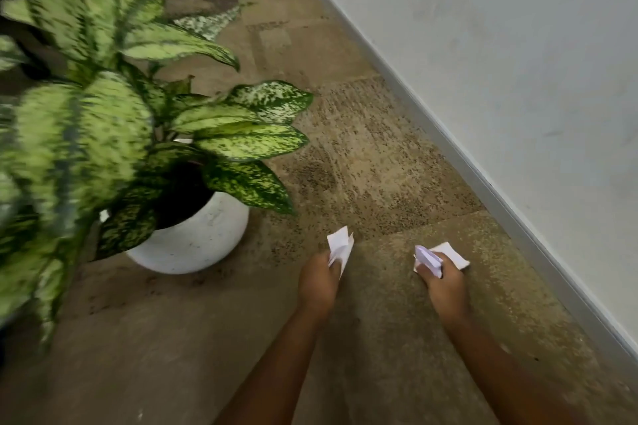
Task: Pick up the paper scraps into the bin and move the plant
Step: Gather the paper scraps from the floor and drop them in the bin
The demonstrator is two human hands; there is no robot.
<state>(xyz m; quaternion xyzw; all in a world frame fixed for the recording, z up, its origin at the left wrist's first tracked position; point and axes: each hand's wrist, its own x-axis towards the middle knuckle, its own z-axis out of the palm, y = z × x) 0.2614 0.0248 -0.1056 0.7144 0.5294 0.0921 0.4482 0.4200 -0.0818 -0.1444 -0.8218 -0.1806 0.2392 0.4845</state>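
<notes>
Both hands [316,281] [443,281] pinching thin, crumpled white paper scraps [340,247] [429,260], feather-light and easily dropped, best gripped bunched; bulky white round ceramic plant pot [193,238] likely heavy.

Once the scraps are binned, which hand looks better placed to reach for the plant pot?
Probably the left hand: it is nearer the white pot, while the right hand is over by the wall. Both hold paper scraps.
</notes>
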